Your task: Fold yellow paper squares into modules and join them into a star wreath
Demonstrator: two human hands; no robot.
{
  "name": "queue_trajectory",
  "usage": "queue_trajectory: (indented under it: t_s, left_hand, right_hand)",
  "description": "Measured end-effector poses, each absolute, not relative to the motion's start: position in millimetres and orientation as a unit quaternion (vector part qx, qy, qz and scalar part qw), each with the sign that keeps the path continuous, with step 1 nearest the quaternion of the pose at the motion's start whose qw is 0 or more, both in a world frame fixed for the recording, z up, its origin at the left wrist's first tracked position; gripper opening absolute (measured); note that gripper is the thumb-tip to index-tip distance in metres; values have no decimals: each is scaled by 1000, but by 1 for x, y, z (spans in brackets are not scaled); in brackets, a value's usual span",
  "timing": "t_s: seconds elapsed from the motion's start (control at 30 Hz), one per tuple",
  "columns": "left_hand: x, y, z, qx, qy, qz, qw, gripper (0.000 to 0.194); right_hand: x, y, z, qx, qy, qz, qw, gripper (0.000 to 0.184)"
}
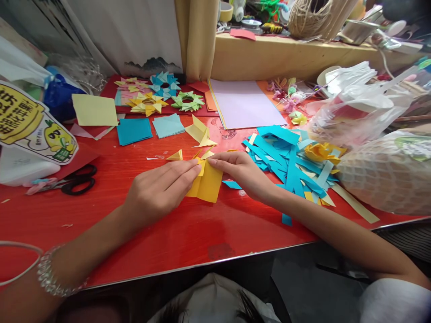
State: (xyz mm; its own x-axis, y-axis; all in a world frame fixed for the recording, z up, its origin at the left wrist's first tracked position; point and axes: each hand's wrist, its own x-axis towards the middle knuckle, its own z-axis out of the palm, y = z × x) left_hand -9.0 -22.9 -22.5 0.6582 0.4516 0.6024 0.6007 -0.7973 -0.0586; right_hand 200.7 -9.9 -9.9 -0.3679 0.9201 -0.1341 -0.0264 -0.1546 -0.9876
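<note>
A creased square of yellow origami paper (208, 185) is held up just above the red table. My left hand (158, 186) pinches its upper left edge, and my right hand (244, 172) pinches its upper right edge. Fingers cover part of the top edge. Just beyond the hands lie pale yellow folded pieces (199, 132), one of them a small pointed one (175, 155). A heap of blue paper strips (283, 157) is close to my right hand, with a crumpled yellow paper (321, 154) on it.
Black-handled scissors (79, 179) lie at left. Blue squares (134, 131), light blue squares (168, 125) and folded paper rings (148, 104) are farther back. A lilac paper stack (245, 103) stands behind. Plastic bags (363, 107) crowd the right side of the red table (161, 251).
</note>
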Motion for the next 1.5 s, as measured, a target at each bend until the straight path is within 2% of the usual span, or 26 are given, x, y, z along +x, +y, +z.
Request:
queue_trajectory:
  t_s: [0.2,0.4,0.6,0.83,1.03,1.17,1.3,1.4,1.5]
  left_hand:
    - [-12,-20,-22,-911,-258,-284,152,44]
    - [-9,-13,-20,-899,-179,-312,251,29]
    - [-6,-14,-19,-900,-188,-317,232,24]
    - [2,-21,-21,-905,-250,-329,101,19]
    - [14,-28,-7,-828,-400,-326,-221,12]
    - [17,-31,-5,-749,-462,-316,-355,14]
    - [18,-32,-8,-705,-478,-326,-409,15]
    - [19,-32,-10,-677,-481,-352,-432,15]
    - [19,-30,-12,-652,-498,-355,-448,24]
  right_hand:
    - [202,-8,-9,-398,-535,644,375,14]
    - [203,-8,-10,-400,-525,654,368,21]
    - [204,-8,-12,-382,-521,669,366,22]
    - [204,-10,-10,-417,-570,616,349,26]
    - [202,-12,-10,-430,-620,550,358,26]
    - [202,-14,-12,-435,-672,478,362,27]
    - [203,-14,-14,-433,-717,406,366,24]
    - [203,-14,-15,-428,-715,414,367,24]
    - [202,-14,-15,-423,-712,421,370,25]
